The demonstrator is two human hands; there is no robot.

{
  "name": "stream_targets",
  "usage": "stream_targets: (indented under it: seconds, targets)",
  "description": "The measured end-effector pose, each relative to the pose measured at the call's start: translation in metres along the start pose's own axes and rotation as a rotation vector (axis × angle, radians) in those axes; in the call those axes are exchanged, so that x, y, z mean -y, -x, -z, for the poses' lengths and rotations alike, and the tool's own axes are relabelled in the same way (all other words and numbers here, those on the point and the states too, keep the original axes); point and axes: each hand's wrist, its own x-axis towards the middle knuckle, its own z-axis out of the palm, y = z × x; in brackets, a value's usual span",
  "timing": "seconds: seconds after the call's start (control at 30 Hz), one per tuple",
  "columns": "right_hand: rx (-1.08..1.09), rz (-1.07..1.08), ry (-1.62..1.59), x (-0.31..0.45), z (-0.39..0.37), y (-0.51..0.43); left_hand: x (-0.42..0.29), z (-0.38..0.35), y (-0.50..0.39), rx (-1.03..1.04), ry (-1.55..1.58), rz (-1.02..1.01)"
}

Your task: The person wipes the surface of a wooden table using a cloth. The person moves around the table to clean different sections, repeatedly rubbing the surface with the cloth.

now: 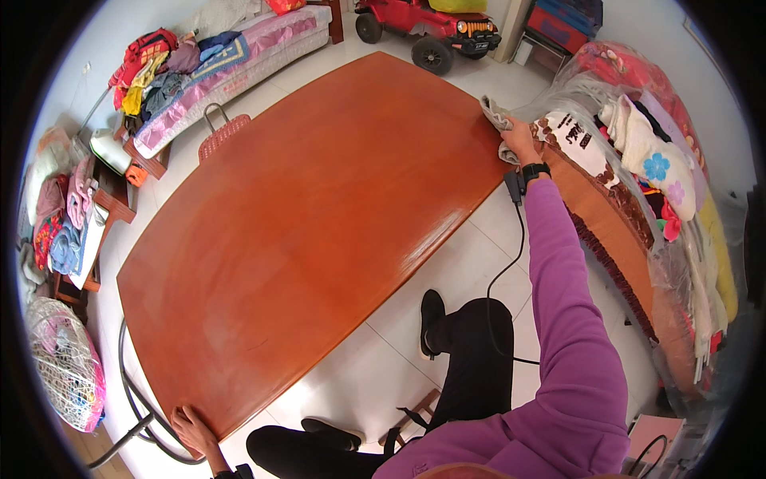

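Note:
A large wooden table (311,197) with a glossy reddish-brown top lies before me. My right hand (519,141) is stretched out to its right end and grips a crumpled grey cloth (495,114). Part of that cloth hangs by the table's edge, below my fingers. At the lower left corner of the table, my left hand (192,430) rests on the surface near the edge, with no object visible in it. Dark bands are on both wrists. A black cable with a plug-like block (513,187) hangs by my right wrist.
Beside my right arm stands bedding under plastic sheeting (604,173). A red toy car (428,30) and a clothes-strewn bench (239,66) are beyond the table. A red woven chair (223,138) touches its far side. A black hose (127,377) and a netted basket (66,365) are at left.

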Motion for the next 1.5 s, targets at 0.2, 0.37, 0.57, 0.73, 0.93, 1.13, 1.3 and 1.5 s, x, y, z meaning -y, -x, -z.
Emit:
stream_targets:
  seconds: [0.2,0.37,0.57,0.73,0.93,1.13,1.3,1.5]
  targets:
    - [0.024,0.082,-0.024,0.071,-0.033,0.035,-0.003,0.004,0.003,0.031,-0.024,0.021]
    - [0.131,0.355,-0.068,0.197,-0.059,0.104,-0.020,0.014,0.009,0.036,-0.049,0.028]
    - [0.358,0.800,-0.346,0.389,-0.059,0.283,-0.029,0.020,0.014,0.004,0.001,0.045]
    - [0.588,1.210,-0.532,0.474,0.005,0.451,-0.034,0.024,0.015,0.009,0.010,0.079]
    - [0.434,1.504,-0.268,0.475,0.004,0.389,-0.041,0.034,0.016,0.068,0.050,0.110]
    - [0.303,0.829,0.024,0.368,-0.035,0.205,-0.046,0.038,0.016,0.069,0.020,0.110]
    - [0.158,0.225,0.131,0.270,-0.058,0.117,-0.048,0.039,0.016,0.056,0.009,0.083]
    - [0.242,0.290,-0.044,0.338,-0.079,0.163,-0.050,0.040,0.017,0.029,0.002,0.086]
